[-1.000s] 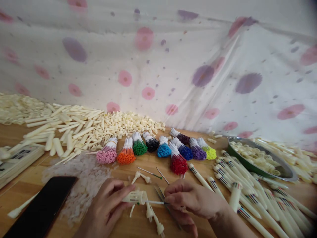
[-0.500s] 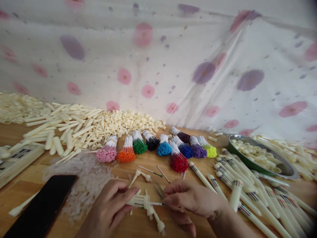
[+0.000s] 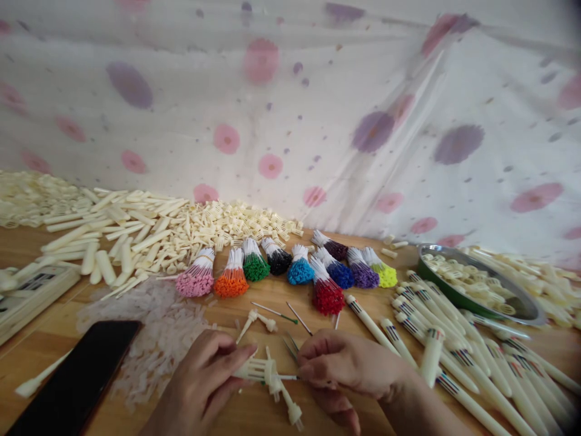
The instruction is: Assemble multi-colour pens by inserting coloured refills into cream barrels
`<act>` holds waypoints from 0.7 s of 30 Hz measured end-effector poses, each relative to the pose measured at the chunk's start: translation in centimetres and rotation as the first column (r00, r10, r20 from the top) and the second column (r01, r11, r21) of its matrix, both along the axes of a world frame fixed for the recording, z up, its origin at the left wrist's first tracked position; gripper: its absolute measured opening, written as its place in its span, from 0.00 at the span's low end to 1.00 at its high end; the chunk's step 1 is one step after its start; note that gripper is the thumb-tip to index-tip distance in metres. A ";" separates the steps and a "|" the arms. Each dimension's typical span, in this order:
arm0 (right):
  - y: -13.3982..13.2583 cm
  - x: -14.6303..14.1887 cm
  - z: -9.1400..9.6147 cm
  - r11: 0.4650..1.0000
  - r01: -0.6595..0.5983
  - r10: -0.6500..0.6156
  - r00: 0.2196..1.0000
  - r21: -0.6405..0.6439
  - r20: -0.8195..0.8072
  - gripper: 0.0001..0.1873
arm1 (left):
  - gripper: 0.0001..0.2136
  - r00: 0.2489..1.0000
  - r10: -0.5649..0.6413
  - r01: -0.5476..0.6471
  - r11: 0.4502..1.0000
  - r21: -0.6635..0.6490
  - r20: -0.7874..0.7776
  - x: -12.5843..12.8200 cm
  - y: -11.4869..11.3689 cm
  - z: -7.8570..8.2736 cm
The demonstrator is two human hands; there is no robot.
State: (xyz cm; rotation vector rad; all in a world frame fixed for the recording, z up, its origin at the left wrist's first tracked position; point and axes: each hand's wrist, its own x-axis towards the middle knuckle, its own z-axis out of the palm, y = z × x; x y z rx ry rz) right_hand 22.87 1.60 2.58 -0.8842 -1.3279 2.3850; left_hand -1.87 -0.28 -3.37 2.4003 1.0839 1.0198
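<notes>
My left hand [image 3: 206, 378] pinches a small cream plastic pen core holder [image 3: 258, 369] low in the middle of the wooden table. My right hand [image 3: 349, 366] is closed on a thin white refill [image 3: 285, 377] whose tip points into that holder. Loose cream fittings [image 3: 285, 402] lie just below the holder, and thin refills [image 3: 275, 312] lie on the wood ahead of my hands. Beyond them stands a row of bundled refills with coloured ends: pink [image 3: 196, 282], orange [image 3: 231, 281], green [image 3: 255, 266], blue [image 3: 299, 270], red [image 3: 327, 295].
A black phone [image 3: 77, 378] lies at the lower left beside a heap of clear bits [image 3: 157, 330]. Cream barrels and small parts [image 3: 149, 233] are piled at the back left. Several assembled pens [image 3: 458, 354] spread at the right, near a green-rimmed metal bowl [image 3: 526, 315]. A spotted sheet [image 3: 290, 121] hangs behind.
The refill has gone further into the holder, so less of it shows between my hands. The holder has tipped slightly and my hands sit a little lower.
</notes>
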 end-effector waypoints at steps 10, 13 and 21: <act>-1.1 -2.3 0.0 0.964 0.057 -0.100 0.982 0.258 0.158 0.27 | 0.20 0.998 -0.049 0.050 0.998 0.034 -0.036 0.1 0.2 0.5; -1.8 -2.8 0.0 0.924 0.140 -0.201 0.969 0.356 0.140 0.29 | 0.19 0.999 -0.017 0.020 0.998 0.059 -0.040 -0.3 0.4 0.4; -2.5 -2.3 1.5 0.857 0.132 -0.256 0.948 0.498 0.190 0.28 | 0.17 0.997 0.039 -0.032 0.993 0.117 -0.060 -0.5 0.4 1.1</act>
